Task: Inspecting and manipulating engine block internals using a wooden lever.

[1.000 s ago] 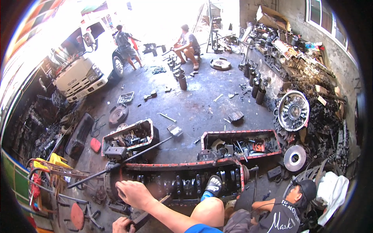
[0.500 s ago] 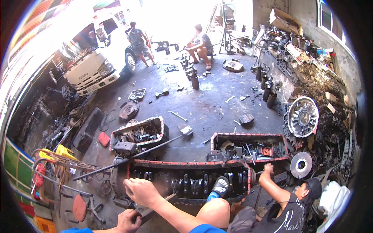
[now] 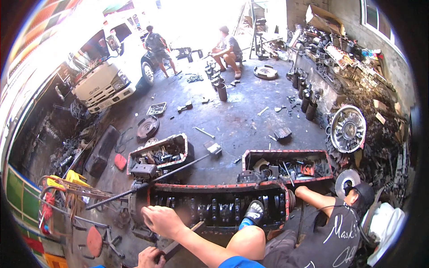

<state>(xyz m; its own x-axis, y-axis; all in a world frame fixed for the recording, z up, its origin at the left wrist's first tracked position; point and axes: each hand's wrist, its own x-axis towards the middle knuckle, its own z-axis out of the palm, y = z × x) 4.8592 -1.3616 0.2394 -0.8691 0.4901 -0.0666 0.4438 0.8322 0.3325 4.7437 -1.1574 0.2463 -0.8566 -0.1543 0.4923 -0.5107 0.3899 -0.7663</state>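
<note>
An engine block (image 3: 214, 190) with an orange-red gasket edge lies before me, its crankshaft (image 3: 216, 210) showing inside. Over the block's near left part is my right hand (image 3: 161, 220), its fingers curled together; whatever they may hold is hidden. Lower and closer to me, my left hand (image 3: 150, 257) is closed around the near end of a flat bar (image 3: 181, 241), which slants up toward the block's near edge. My foot, in a dark sandal (image 3: 254, 211) and blue sock, rests at the block's near side.
A co-worker (image 3: 330, 228) leans at the block's right end, one arm reaching down there. A long rod (image 3: 152, 181) crosses the block's left end. Beyond stand two oil pans (image 3: 286, 152) (image 3: 181, 136) of parts. A flywheel (image 3: 347, 134) is at right, a truck (image 3: 105, 82) far left.
The co-worker has leaned lower and farther right, with the reaching hand now out of sight. My left hand sits slightly lower in view; my right hand has barely moved.
</note>
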